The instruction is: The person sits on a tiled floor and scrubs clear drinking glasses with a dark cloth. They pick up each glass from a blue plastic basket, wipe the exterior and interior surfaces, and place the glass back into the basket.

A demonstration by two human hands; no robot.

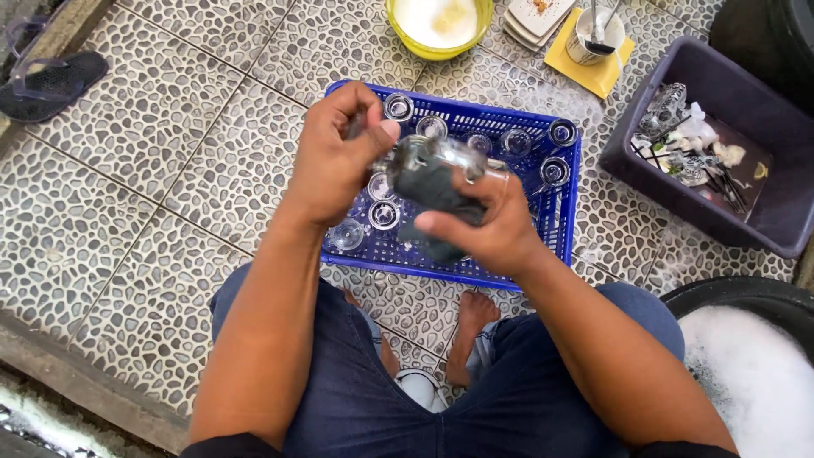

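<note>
My left hand (335, 157) grips one end of a clear drinking glass (415, 157) held over a blue plastic crate (564, 216). Around the glass and a dark grey cloth (432, 191) wrapped against it, my right hand (483, 225) is closed. Several clear glasses stand upside down in the crate, among them one (398, 107) at its far edge. I sit with both knees apart in blue jeans, my bare foot (471, 326) on the pebble-tiled floor.
A dark purple tub (763, 93) with used glasses and straws is at the right. A black basin of white foam (755, 365) sits at lower right. At the top are a yellow bowl (437, 25), plates and a cup (593, 34) on a yellow cloth. A sandal (51, 80) lies far left.
</note>
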